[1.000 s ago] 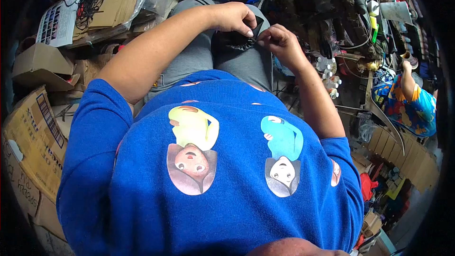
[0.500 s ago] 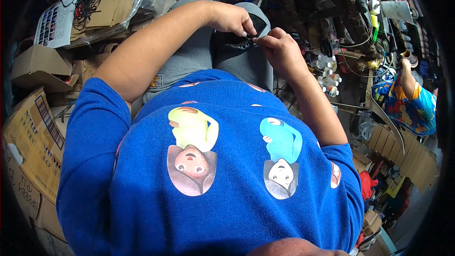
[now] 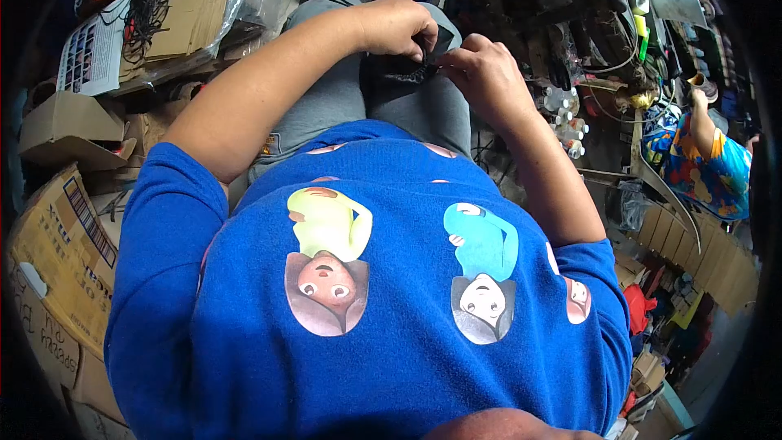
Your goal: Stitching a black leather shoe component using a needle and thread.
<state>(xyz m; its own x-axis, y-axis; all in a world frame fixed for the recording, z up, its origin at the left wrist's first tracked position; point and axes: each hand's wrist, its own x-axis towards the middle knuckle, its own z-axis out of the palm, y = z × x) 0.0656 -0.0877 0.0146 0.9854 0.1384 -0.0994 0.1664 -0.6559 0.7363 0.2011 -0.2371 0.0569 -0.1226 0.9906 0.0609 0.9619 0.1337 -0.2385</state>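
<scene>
At twelve o'clock, over the lap, black cloth (image 3: 393, 70) lies on grey trousers (image 3: 419, 114), mostly on the right thigh. Looks light, soft and floppy, gathered or ruffled along one edge; exact material can't be told, too small and dark. Probably not fragile, likely to fold over on itself when let go. Best hold, as judged: fingertip pinch on the edge, a second pinch opposite to keep it taut.

Left hand (image 3: 397, 26): thumb and fingers pinched on the cloth's upper part; bulk of it hangs at that hand's six o'clock. Right hand (image 3: 489, 73): thumb and forefinger bent close together beside the cloth's right edge, cloth at its nine o'clock. Can't tell whether those fingertips grip anything.

Around: plastic bottles (image 3: 577, 127) at two o'clock, cardboard box (image 3: 65, 132) between nine and ten, another person (image 3: 707, 171) at three.
</scene>
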